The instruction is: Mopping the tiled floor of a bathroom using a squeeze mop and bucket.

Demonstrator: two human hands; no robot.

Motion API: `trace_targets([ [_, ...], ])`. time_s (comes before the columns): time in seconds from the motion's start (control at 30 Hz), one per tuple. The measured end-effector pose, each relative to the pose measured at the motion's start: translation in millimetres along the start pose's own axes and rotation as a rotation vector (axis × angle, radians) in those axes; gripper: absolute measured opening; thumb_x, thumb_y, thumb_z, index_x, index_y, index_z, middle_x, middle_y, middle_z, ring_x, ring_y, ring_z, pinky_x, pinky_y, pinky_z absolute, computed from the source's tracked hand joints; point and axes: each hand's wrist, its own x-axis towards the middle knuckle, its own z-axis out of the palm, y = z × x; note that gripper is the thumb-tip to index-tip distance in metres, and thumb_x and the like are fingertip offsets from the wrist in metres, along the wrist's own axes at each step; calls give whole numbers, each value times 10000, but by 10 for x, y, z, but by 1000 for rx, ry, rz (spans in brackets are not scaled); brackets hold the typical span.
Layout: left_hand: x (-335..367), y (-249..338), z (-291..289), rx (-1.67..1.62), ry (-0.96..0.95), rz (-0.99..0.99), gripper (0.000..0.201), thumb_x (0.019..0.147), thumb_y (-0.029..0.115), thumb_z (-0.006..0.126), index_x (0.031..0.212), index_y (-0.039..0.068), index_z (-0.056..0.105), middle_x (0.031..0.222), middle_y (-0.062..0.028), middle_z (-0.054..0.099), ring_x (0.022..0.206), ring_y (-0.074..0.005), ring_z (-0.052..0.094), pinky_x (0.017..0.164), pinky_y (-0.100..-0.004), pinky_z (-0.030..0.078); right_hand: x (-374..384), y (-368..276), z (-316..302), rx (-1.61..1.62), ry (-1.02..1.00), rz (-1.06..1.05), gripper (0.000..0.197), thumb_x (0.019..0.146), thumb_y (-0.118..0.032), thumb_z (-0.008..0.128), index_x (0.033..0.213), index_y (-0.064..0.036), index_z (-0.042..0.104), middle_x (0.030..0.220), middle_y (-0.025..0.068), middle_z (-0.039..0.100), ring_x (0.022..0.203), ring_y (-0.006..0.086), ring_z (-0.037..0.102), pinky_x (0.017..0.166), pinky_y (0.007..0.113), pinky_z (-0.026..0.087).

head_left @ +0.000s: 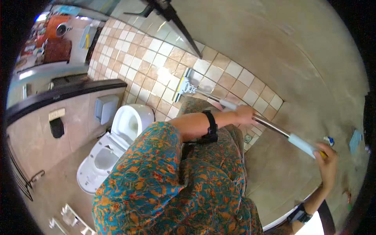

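Observation:
A long-handled sponge mop slants across the view, with a metal pole and pale blue grips. Its light blue head, edged with yellow, rests on the tiled floor. My left hand is wrapped round the middle of the pole, just past the lower grip. Up at the yellow-tipped end of the handle, my right hand closes round the upper grip. Both wrists carry dark straps. My patterned clothing hides part of the floor below the left arm.
To the left stands a white toilet with its lid and seat raised. A bin-like grey box is beside it on the partition wall. Dark door frame edges rise at the top. A floor drain lies near the right wall.

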Motion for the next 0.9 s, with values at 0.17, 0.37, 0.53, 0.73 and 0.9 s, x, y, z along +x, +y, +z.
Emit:
trace_targets([
  [0.17, -241, -888, -156, 119, 182, -50, 509, 712, 555, 670, 938, 99, 661, 845, -143, 666, 860, -344, 638, 735, -448, 511, 569, -399, 517, -253, -44, -457, 409, 713, -178, 759, 1084, -47, 645, 1021, 129, 664, 917, 294, 630, 825, 363, 486],
  [0.37, -528, -701, -743, 144, 256, -221, 433, 715, 496, 675, 899, 104, 684, 902, -112, 679, 886, -313, 645, 738, -434, 511, 715, -629, 480, -413, 78, -653, 438, 696, -216, 768, 1099, -93, 647, 999, 119, 669, 931, 307, 630, 811, 382, 493],
  [0.53, -645, -442, -883, 166, 560, -238, 328, 741, 373, 684, 903, 92, 642, 848, -118, 660, 855, -319, 634, 744, -444, 493, 765, -651, 241, -550, 224, -858, 468, 688, -216, 779, 1126, -125, 641, 1001, 110, 668, 925, 288, 633, 789, 378, 498],
  [0.73, -526, -159, -883, 282, 778, -112, 252, 755, 343, 674, 837, 109, 630, 827, -93, 648, 861, -290, 630, 753, -423, 443, 868, -267, -88, -1014, 393, -1086, 494, 713, -210, 764, 1177, -135, 615, 1068, 99, 632, 893, 287, 608, 742, 382, 498],
  [0.9, -364, -93, -792, 229, 575, -152, 298, 765, 405, 662, 849, 119, 650, 818, -98, 653, 858, -292, 631, 751, -428, 455, 925, -298, -165, -1037, 386, -1137, 446, 740, -156, 728, 1171, -147, 614, 1041, 107, 623, 908, 291, 596, 751, 382, 495],
])
